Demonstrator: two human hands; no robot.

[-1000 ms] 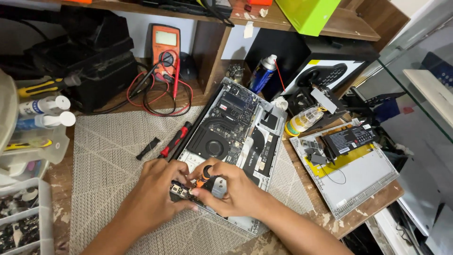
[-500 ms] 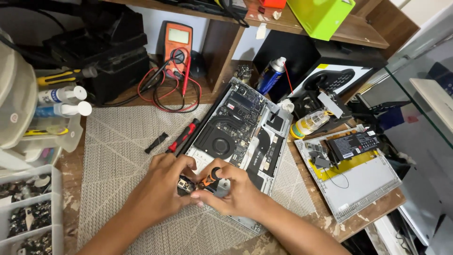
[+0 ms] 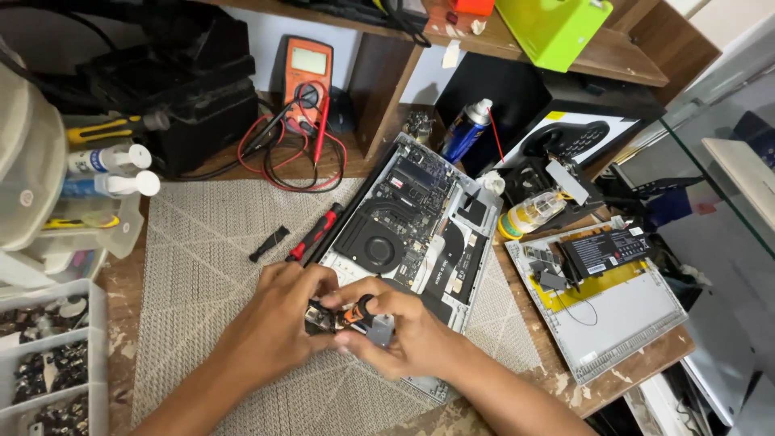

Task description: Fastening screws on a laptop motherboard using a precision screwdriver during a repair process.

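An electronics repair bench is showing itself here: an opened laptop (image 3: pixel 416 222) is lying on a woven mat (image 3: pixel 194 266), its fan and circuit boards exposed. An orange multimeter (image 3: pixel 305 77) with tangled leads is leaning by the shelf, a spray can (image 3: pixel 464 129) is standing close, and a parts organizer (image 3: pixel 44 363) is sitting at the edge.

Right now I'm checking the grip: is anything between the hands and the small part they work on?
Nothing visible is. The left hand and right hand both pinch the small part directly, above the opened laptop. The red screwdriver lies apart on the mat.
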